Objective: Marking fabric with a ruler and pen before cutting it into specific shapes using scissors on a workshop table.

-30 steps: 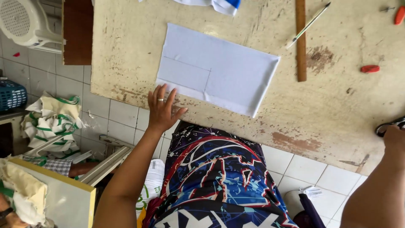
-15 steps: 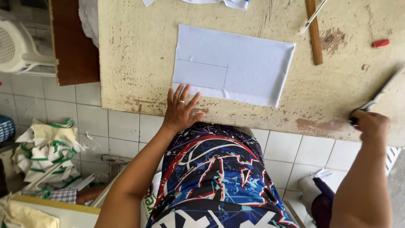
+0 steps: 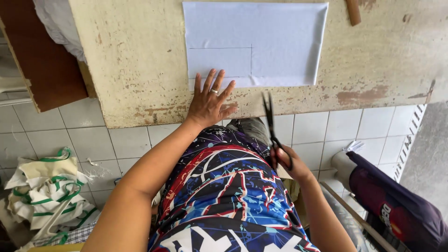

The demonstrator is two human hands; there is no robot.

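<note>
Worn cream table (image 3: 140,70) bears a pale cloth sheet (image 3: 275,32); wooden stick (image 3: 353,11) beside it

Cloth (image 3: 254,42) far edge cut by top of frame; near-left corner hidden under left hand (image 3: 208,101). Wooden stick (image 3: 353,11) far right, only near end in view. Scissors (image 3: 273,130) handles mostly hidden in right hand (image 3: 289,163); blades motion-blurred, gap unclear. Table (image 3: 373,60) runs off top and right. Bag (image 3: 396,205) near right, cut by frame edge

Left hand (image 3: 210,100) lies flat, fingers spread, arm stretched forward; right hand (image 3: 287,161) is curled closed, elbow bent.
</note>
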